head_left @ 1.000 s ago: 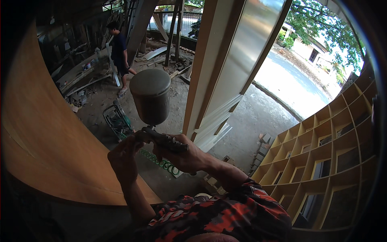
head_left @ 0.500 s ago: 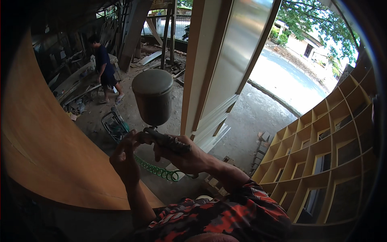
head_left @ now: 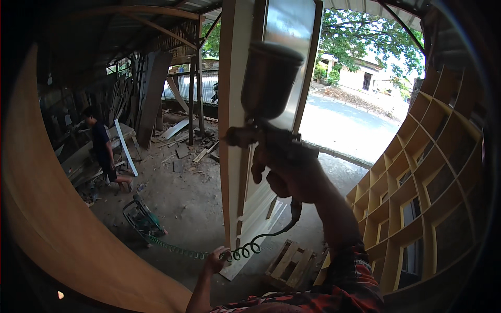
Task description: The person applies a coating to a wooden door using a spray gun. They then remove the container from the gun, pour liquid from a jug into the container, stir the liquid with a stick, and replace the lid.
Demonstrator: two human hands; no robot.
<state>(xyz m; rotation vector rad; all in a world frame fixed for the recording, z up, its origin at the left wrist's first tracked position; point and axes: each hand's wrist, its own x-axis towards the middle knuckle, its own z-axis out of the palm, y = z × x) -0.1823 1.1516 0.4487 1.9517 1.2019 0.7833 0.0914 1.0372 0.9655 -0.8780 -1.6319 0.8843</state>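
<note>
My right hand [head_left: 295, 175] is wrapped round the handle of a spray gun [head_left: 276, 138], raised in front of me with its nozzle to the left. A dark metal paint cup [head_left: 271, 81] sits on top of the gun. From the handle's base a green coiled air hose [head_left: 250, 249] drops and runs left. Low down, my left hand [head_left: 216, 259] is closed round the coils; its fingertips are partly hidden. Behind the gun stands a tall pale panel [head_left: 232, 104] with glossy faces.
A large curved-looking orange-brown wood panel [head_left: 57, 208] fills the left side. At the right is a wooden grid shelf [head_left: 412, 219]. A wooden pallet [head_left: 289, 263] lies on the floor. A green machine with a handle [head_left: 143, 216] and another person [head_left: 102, 143] are farther left.
My right hand has raised the spray gun up and to the right. My left hand has left the gun's front and dropped to the hose. The other person has moved left beside a white board.
</note>
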